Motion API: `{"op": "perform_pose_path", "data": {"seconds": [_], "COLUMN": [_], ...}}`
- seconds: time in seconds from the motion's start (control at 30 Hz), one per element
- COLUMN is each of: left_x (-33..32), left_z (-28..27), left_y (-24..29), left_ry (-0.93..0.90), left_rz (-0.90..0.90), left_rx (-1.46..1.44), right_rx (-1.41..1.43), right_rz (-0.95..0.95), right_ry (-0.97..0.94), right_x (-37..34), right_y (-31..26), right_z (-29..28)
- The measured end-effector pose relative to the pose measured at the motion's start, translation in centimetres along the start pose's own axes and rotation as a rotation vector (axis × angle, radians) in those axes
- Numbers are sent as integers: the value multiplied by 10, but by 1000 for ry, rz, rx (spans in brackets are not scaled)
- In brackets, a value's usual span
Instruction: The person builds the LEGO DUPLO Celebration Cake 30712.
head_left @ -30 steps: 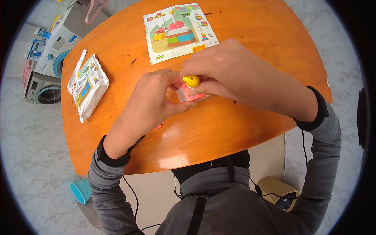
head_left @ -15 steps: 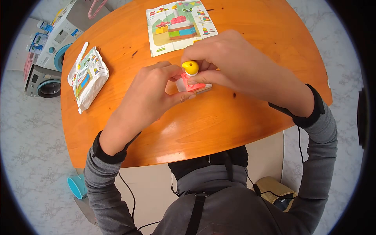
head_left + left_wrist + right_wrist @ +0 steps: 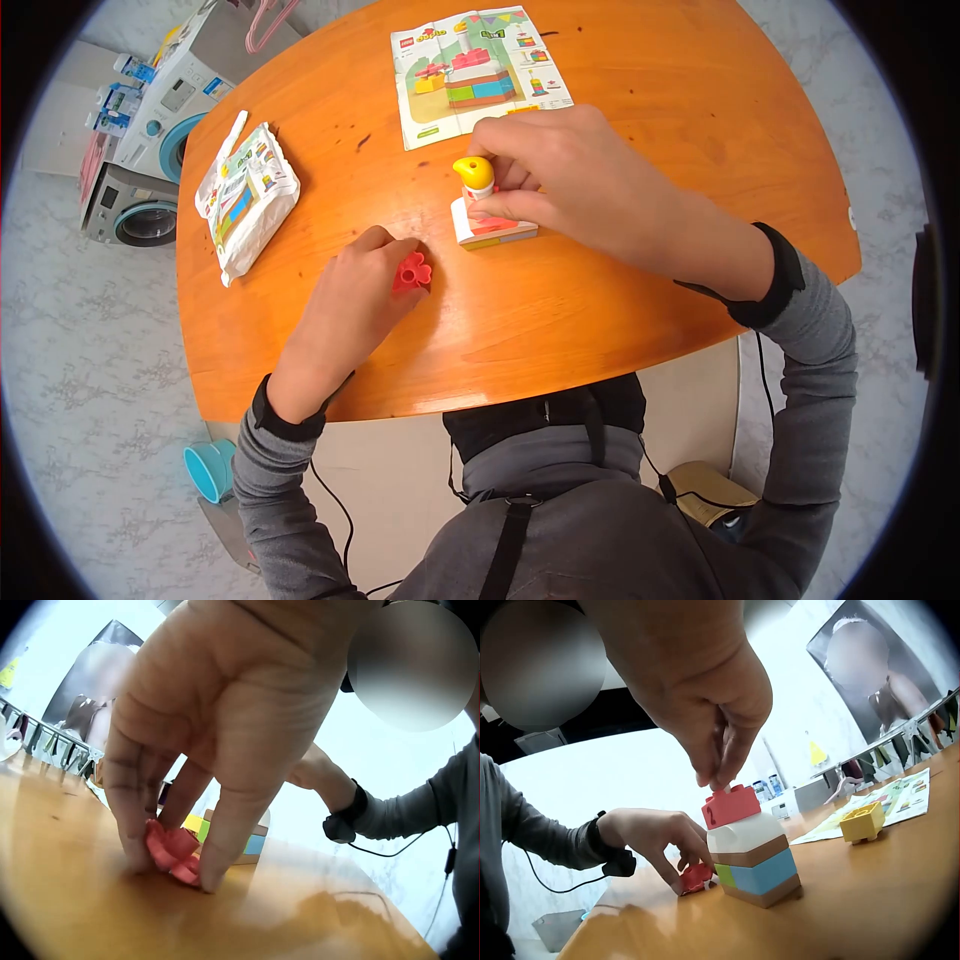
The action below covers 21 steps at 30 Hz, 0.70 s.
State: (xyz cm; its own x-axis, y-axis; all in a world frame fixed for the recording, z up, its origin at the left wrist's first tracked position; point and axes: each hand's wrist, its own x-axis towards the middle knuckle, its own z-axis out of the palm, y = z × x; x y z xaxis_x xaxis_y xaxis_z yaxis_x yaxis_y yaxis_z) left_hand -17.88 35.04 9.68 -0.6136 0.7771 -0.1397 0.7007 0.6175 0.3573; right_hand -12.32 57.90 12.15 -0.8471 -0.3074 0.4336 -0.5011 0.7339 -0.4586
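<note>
My left hand (image 3: 340, 305) is low over the table, its thumb and fingers pinching a red flower-shaped toy piece (image 3: 174, 853) at the tabletop. Just right of it stands a stack of toy bricks, with brown layers, a blue brick (image 3: 765, 876) and a green one, and a white rounded layer (image 3: 754, 834). On top sits a red brick (image 3: 733, 808) marked with a 2. My right hand (image 3: 580, 175) pinches the white candle piece above that brick; its yellow flame top (image 3: 473, 171) shows in the head view. The fingertips hide most of the candle.
An instruction sheet (image 3: 480, 85) lies at the back of the wooden table (image 3: 640, 290). A yellow brick (image 3: 861, 823) stands near it in the right wrist view. A crumpled white package (image 3: 255, 205) lies at the left. Washing machines (image 3: 165, 105) stand beyond the table's left edge.
My left hand has left the brick stack, moved down and left, and taken hold of the red flower piece. My right hand still pinches the candle on the stack.
</note>
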Motion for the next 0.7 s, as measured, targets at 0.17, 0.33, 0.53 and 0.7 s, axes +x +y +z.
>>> {"op": "perform_pose_path", "data": {"seconds": [0.17, 0.33, 0.53, 0.7], "left_x": [9, 10, 24, 39], "left_z": [-9, -21, -11, -5], "left_y": [-1, 1, -7, -17], "left_ry": [86, 213, 227, 162], "left_rz": [31, 72, 106, 58], "left_rx": [-66, -207, -198, -170], "right_rx": [242, 182, 18, -128], "right_rz": [68, -4, -17, 24], "right_ry": [-36, -49, -112, -155], "right_x": [0, -7, -18, -19], "right_y": [4, 14, 38, 67], "right_z": [-2, -15, -25, -19]}}
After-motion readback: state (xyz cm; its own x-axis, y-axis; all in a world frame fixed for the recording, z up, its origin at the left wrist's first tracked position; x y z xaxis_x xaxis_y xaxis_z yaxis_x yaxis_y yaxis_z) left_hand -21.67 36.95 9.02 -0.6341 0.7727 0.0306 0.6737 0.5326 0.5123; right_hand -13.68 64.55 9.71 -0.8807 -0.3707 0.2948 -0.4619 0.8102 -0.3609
